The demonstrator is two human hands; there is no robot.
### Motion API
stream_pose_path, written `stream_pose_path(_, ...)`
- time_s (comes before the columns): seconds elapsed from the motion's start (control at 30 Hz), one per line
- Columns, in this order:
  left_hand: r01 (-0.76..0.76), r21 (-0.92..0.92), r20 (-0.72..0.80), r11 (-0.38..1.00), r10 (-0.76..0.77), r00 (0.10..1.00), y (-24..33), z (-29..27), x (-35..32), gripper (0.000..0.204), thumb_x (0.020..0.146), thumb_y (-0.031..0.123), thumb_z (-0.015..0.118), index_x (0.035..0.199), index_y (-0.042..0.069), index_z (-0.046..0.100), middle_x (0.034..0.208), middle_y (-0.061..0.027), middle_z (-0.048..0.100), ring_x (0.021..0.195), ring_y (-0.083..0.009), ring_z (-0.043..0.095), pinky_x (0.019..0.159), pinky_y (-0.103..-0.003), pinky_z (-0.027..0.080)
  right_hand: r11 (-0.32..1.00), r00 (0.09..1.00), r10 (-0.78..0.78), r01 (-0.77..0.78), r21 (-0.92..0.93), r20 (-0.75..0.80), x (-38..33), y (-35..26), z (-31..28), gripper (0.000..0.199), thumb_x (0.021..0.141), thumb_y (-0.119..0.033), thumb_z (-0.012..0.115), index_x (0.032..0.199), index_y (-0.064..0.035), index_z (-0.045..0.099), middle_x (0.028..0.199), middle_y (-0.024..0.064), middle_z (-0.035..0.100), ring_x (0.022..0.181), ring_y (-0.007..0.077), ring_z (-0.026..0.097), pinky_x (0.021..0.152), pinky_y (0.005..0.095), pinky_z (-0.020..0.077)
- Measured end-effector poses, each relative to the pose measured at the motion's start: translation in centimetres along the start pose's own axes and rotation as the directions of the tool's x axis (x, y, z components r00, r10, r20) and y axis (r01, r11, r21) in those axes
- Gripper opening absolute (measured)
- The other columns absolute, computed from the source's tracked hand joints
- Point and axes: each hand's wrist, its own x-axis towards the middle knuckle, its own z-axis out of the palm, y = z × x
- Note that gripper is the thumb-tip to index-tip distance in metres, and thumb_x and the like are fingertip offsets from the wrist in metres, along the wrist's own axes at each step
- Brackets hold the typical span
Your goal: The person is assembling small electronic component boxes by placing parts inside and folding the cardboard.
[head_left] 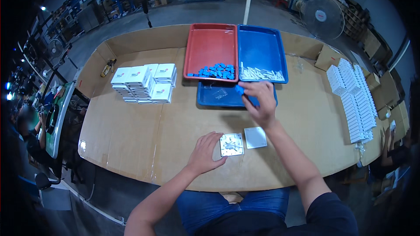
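Note:
My left hand (206, 152) rests on the cardboard-covered table, thumb and fingers spread against the left side of a square white housing (232, 144) with its inner side facing up. Pinched between the fingertips of my right hand (261, 102) is a small blue plastic part (239, 89), held above the lower blue tray (218, 95). A flat square white cover (256, 137) lies just right of the housing. Beyond, the red tray (212, 46) holds a heap of similar blue parts (217, 71), and the blue tray (261, 46) beside it holds slim white pieces (261, 74).
Stacked white boxes (144, 81) stand at the left. Rows of white housings (352, 100) line the right side. A cardboard rim (146, 39) borders the table's far edge, near a small yellow-and-black tool (108, 67). A large fan (321, 16) stands beyond; people work at both sides.

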Motion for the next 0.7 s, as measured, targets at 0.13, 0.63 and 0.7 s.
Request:
stream_pose_path(0.13, -0.001, -0.004, 0.003, 1.0, 0.001, 1.0, 0.0, 0.3, 0.0, 0.079, 0.079, 0.035, 0.082, 0.143, 0.004, 0.05, 0.142, -0.0156, 0.056, 0.139, -0.0354, 0.048, 0.117, -0.047, 0.036, 0.669, 0.817, 0.575, -0.5, 0.55, 0.043, -4.4, -5.4, -1.2, 0.027, 0.088, 0.005, 0.074, 0.112, -0.0034, 0.062, 0.111, 0.0109, 0.075, 0.09, 0.0202, 0.071, 0.086, 0.0344, 0.0518)
stream_pose_path(0.63, -0.034, -0.009, -0.058, 0.999, 0.033, 0.998, -0.2, 0.4, 0.2, 0.084, 0.074, 0.035, 0.084, 0.143, 0.002, 0.051, 0.14, -0.0205, 0.058, 0.135, -0.0376, 0.052, 0.116, -0.047, 0.038, -0.249, 0.17, 0.849, -0.705, 0.664, 0.5, -12.8, -8.2, -1.1, 0.037, 0.095, -0.005, 0.073, 0.13, 0.0017, 0.062, 0.108, 0.0107, 0.068, 0.095, 0.0166, 0.07, 0.085, 0.0296, 0.0597)
stream_pose_path(0.7, -0.034, -0.008, -0.051, 0.999, 0.033, 0.998, -0.1, 0.5, 0.3, 0.084, 0.074, 0.035, 0.084, 0.144, 0.002, 0.051, 0.14, -0.0205, 0.058, 0.135, -0.0375, 0.052, 0.116, -0.047, 0.038, 0.054, 0.323, 0.858, -0.83, 0.555, 0.4, -14.2, -7.4, -0.2, 0.035, 0.093, -0.005, 0.074, 0.127, 0.0008, 0.065, 0.109, 0.0104, 0.068, 0.098, 0.0179, 0.069, 0.086, 0.0298, 0.0578)
